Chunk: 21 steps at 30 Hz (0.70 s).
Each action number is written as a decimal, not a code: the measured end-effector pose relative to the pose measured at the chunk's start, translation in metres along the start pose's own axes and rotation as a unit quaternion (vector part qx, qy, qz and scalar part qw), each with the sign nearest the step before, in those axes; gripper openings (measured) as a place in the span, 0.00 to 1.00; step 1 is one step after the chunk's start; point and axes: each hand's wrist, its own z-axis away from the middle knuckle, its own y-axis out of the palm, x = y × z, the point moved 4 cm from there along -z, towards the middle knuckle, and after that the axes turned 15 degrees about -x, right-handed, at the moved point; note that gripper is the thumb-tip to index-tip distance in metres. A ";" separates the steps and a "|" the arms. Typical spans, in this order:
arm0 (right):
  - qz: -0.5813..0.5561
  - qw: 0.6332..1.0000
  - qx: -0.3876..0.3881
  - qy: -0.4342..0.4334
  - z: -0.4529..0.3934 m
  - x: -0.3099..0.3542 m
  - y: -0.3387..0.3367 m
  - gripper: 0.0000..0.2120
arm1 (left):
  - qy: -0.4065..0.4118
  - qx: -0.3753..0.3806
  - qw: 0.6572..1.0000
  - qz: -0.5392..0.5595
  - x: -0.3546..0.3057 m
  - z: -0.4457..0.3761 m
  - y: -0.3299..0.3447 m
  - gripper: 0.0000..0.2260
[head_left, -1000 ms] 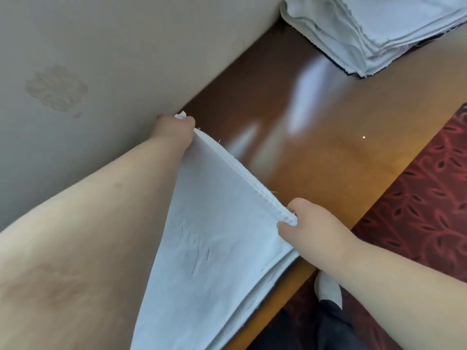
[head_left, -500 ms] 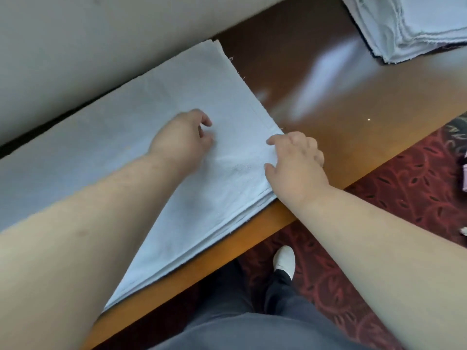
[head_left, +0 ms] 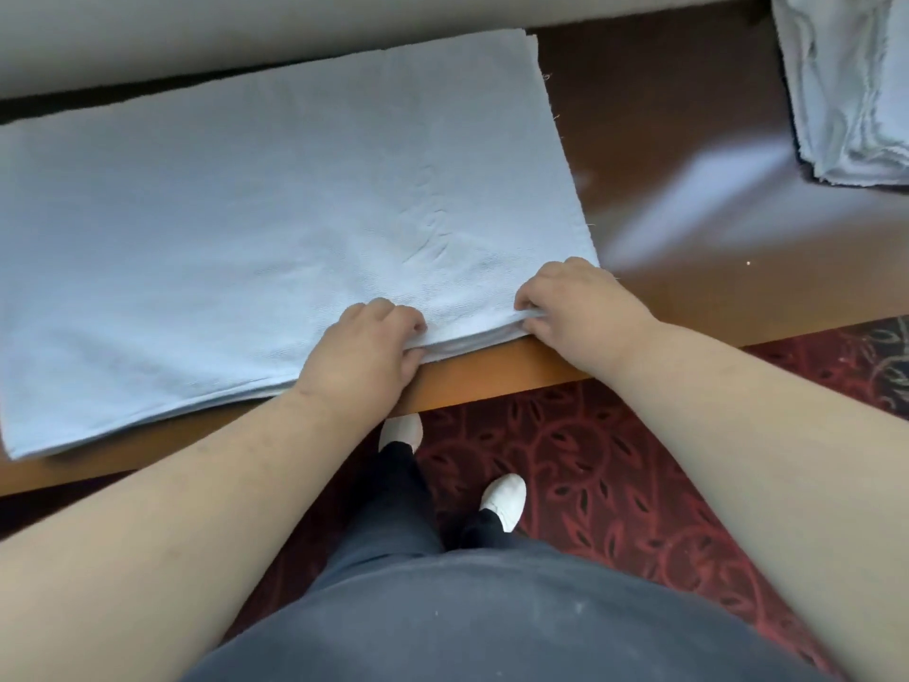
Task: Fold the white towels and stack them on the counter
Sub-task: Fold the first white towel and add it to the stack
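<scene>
1. Towel lies flat on the wooden counter, several layers showing at its near edge (no label or writing readable anywhere).
2. Left hand pinches that near edge, fingers curled on top, thumb beneath.
3. Right hand pinches the near right corner likewise.
4. Folded stack sits well apart, far right.
5. Patterned red carpet below, white shoes on it.
</scene>
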 end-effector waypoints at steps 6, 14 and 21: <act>-0.046 0.999 0.001 -0.023 0.002 -0.005 -0.008 0.11 | 0.008 -0.012 0.999 -0.031 0.001 0.000 -0.003 0.10; 0.027 0.992 0.073 -0.100 0.010 0.005 -0.003 0.10 | 0.123 0.028 0.989 -0.084 -0.001 0.004 0.006 0.06; -0.004 0.994 0.102 -0.037 0.010 -0.002 0.000 0.09 | 0.106 0.126 0.984 -0.070 -0.005 -0.005 0.006 0.07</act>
